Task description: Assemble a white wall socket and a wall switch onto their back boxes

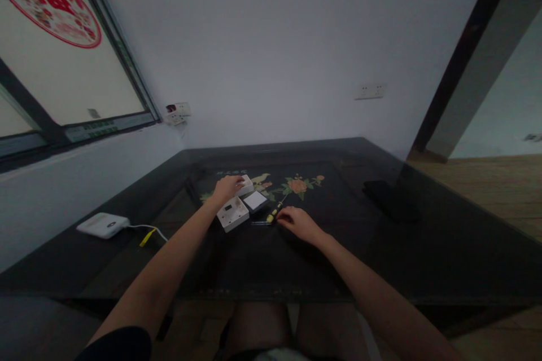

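My left hand (227,187) is closed at the edge of a small white box (245,185), its fingertips on the box. Just below it lies an open white square box (234,214) with a dark spot inside. Beside that is a dark square piece with a white top (255,201). A yellow-handled screwdriver (273,214) lies on the black table, its shaft pointing away from me. My right hand (296,222) rests right of the handle, fingers curled and pressed together; whatever is between them is too small to make out. A thin clear item (261,223) lies left of it.
The black table (330,271) has a printed flower pattern. At its left stands a white device (104,225) with a white cable and a yellow tag (147,237). A dark flat object (392,201) lies to the right. A wall with sockets (370,91) borders the far edge.
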